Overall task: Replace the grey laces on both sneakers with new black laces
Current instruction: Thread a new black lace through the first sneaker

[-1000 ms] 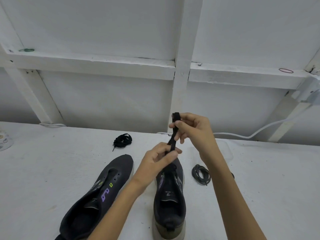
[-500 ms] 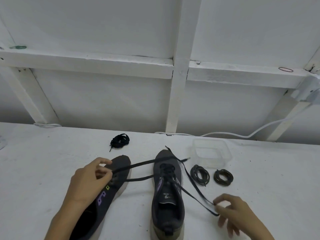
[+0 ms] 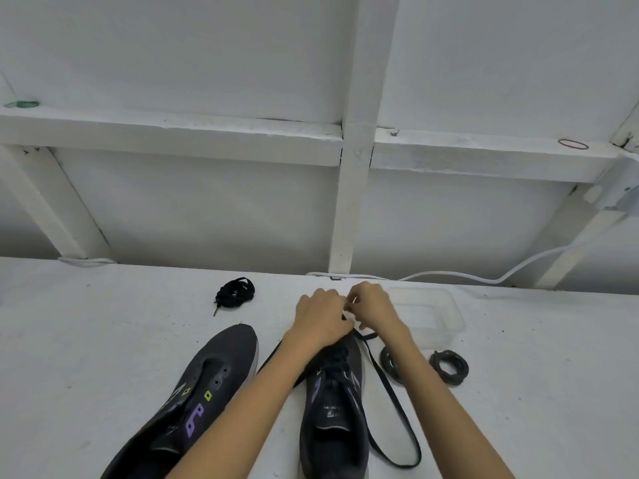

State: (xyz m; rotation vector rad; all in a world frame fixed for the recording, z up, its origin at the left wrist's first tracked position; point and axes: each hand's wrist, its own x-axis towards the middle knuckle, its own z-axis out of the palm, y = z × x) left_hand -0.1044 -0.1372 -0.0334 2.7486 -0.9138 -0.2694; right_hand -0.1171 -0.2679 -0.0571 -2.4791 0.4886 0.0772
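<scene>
Clear plastic container (image 3: 432,312) on white table (image 3: 86,323); white cable (image 3: 494,281) along back edge.

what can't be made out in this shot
Head view only:
- Toe and front eyelets of the right sneaker: under the left hand and right hand.
- Whether either hand pinches the black lace: grip faces away from camera.
- Heels of both sneakers, left sneaker included: cut by the bottom edge.
- One grey lace coil: partly behind the right forearm.
</scene>
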